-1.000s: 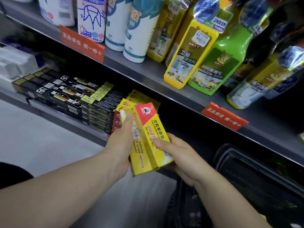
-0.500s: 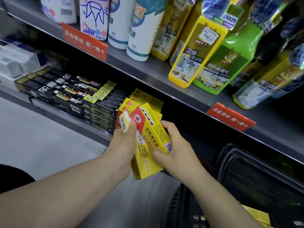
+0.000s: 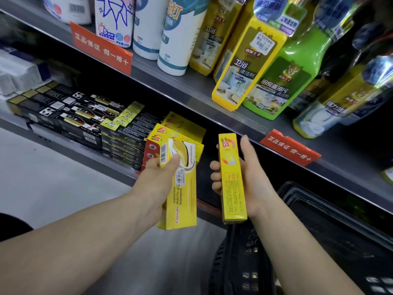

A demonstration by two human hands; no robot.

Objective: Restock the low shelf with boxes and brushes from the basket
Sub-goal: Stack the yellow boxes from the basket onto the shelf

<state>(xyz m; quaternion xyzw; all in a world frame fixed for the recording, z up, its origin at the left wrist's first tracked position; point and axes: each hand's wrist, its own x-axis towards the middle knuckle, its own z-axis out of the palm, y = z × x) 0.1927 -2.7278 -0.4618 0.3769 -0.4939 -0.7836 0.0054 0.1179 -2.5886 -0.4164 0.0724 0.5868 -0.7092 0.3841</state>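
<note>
Head view: at centre frame the left hand [image 3: 157,179] has its grip pinched on a yellow box [image 3: 184,201], thumb on top, with the box's far end overlapping the stack of yellow boxes [image 3: 187,127] already lying on the low shelf [image 3: 63,149]. The right hand [image 3: 248,179], just beside it, wraps its grip round a second yellow box [image 3: 232,188] held edge-up, apart from the shelf. Black boxes [image 3: 85,119] fill the shelf toward the left of the frame, so the job looks part done. These two boxes are not yet in, and the black basket [image 3: 319,220] at lower right (contents too dark to read, no brushes showing) may hold more. Open room lies right of the yellow stack, a dark gap beneath the upper shelf [image 3: 191,90], whose front edge and red tag [image 3: 290,149] sit just above the right hand.
</note>
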